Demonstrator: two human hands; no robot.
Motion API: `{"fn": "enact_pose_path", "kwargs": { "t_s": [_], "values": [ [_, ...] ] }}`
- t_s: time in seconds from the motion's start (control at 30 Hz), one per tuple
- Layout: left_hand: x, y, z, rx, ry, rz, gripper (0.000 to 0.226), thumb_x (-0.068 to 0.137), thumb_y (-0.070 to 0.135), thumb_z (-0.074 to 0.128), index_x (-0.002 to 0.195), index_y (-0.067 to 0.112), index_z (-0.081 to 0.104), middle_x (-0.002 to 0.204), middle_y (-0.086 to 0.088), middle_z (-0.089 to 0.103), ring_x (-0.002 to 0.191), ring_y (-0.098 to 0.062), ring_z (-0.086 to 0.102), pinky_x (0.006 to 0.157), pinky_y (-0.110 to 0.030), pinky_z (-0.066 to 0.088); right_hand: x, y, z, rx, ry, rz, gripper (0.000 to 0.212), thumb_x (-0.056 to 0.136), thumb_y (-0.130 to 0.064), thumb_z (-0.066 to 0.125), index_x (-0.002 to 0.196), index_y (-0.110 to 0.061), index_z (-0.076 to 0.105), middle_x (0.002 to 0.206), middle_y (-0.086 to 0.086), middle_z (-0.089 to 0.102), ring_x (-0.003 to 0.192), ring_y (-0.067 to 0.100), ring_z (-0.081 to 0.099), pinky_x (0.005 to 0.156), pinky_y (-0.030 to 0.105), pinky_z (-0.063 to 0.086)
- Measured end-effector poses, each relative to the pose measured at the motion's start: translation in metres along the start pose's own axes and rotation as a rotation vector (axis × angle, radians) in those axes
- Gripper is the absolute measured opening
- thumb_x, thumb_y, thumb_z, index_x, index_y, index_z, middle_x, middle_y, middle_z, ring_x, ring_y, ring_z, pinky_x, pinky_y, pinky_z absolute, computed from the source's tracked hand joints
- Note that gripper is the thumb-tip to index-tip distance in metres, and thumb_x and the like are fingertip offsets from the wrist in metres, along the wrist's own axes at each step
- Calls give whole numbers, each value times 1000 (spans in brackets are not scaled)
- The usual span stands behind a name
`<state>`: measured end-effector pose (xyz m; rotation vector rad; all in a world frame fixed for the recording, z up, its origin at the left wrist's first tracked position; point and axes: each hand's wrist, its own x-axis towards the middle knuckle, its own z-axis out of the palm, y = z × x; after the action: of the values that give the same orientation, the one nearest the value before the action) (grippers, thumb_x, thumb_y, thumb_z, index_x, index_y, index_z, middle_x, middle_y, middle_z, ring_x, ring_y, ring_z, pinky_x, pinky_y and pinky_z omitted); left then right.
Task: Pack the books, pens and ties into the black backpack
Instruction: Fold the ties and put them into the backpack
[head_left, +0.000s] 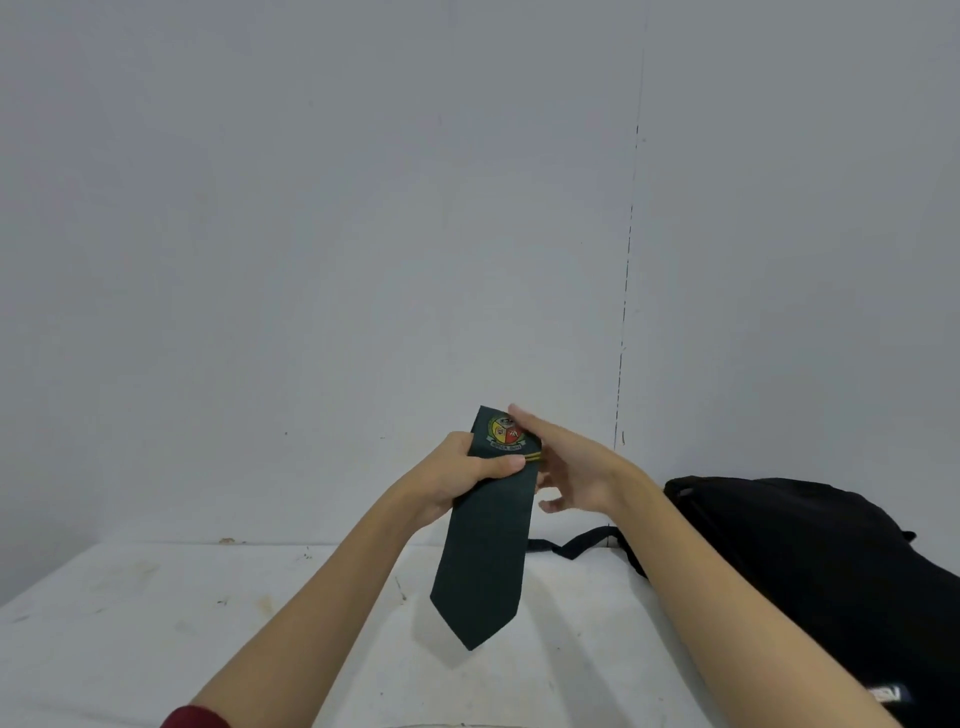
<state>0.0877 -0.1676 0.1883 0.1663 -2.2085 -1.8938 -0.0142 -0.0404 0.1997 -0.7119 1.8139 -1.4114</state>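
Dark green cloth fills the middle of the head view: a folded school tie (485, 535) with a crest near its top edge, held up above the white table (156, 623), its pointed tip hanging down. The left hand (470, 475) grips it, thumb across the front. The right hand (566, 467) lies against the tie's upper right edge with fingers stretched out straight. The black backpack (810, 566) lies on the table to the right, one strap trailing left.

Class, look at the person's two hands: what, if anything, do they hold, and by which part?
The left hand grips a dark green tie near its folded upper end, just below the crest. The right hand touches that same end with straight fingers.
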Motion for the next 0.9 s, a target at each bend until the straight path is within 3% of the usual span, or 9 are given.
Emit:
{"fn": "enact_pose_path", "kwargs": {
  "t_s": [0.07, 0.13, 0.27, 0.43, 0.67, 0.77, 0.83, 0.9],
  "values": [
    [-1, -3, -1, 12, -6, 1, 20, 86, 16, 67, 104, 8, 67, 97, -10, 72, 86, -21, 68, 78, -28, 54, 3, -4, 5, 86, 57, -60, 32, 83, -44, 66, 98, -16, 63, 87, 1, 63, 76, 16, 54, 68, 29, 41],
    [-2, -7, -1, -13, -28, 6, 20, 87, 14, 65, 105, 5, 67, 96, -11, 73, 88, -21, 69, 77, -28, 54, 4, -11, 6, 181, 141, -128, 21, 84, -19, 68, 103, -10, 61, 95, 7, 64, 83, 20, 58, 72, 32, 46],
    [-4, -8, 5, -86, -31, 20, 25, 88, 15, 64, 110, 4, 63, 99, -10, 73, 90, -19, 70, 75, -26, 55, 4, -25, 10, 266, 289, -275, 36, 85, 6, 62, 114, -7, 46, 103, 13, 62, 85, 23, 61, 68, 33, 54],
    [-7, -14, 18, -133, 7, 41, 28, 90, 22, 61, 114, 9, 60, 102, -6, 73, 93, -19, 69, 80, -30, 56, 11, -36, 12, 178, 456, -380, 42, 85, 1, 64, 118, -11, 40, 114, 15, 62, 95, 25, 62, 80, 33, 53],
    [-16, -24, 18, -22, 66, 67, 27, 89, 18, 63, 115, 10, 60, 97, -3, 74, 87, -17, 71, 74, -28, 57, 13, -38, 7, 133, 484, -367, 43, 86, -5, 66, 120, -10, 40, 118, 13, 58, 101, 25, 60, 81, 31, 52],
    [-20, -16, 16, -40, 50, 125, 24, 89, 10, 63, 113, 9, 59, 96, -10, 74, 84, -19, 71, 68, -25, 55, 15, -34, 3, 102, 479, -310, 36, 85, -12, 69, 110, -8, 44, 110, 12, 60, 89, 21, 63, 78, 33, 54],
    [-23, -11, 13, -52, 47, 149, 25, 88, 7, 62, 113, 7, 61, 95, -11, 73, 83, -18, 71, 67, -23, 54, 10, -28, 1, -65, 452, -250, 27, 92, -25, 60, 108, -5, 52, 95, 9, 64, 74, 17, 61, 73, 33, 51],
    [-23, -6, 9, -70, 72, 160, 25, 88, 6, 63, 113, 9, 63, 95, -12, 73, 85, -20, 71, 69, -25, 55, 5, -16, 0, -230, 442, -220, 28, 96, -26, 49, 113, -6, 59, 92, 6, 66, 76, 18, 60, 67, 28, 44]
  ]
}}
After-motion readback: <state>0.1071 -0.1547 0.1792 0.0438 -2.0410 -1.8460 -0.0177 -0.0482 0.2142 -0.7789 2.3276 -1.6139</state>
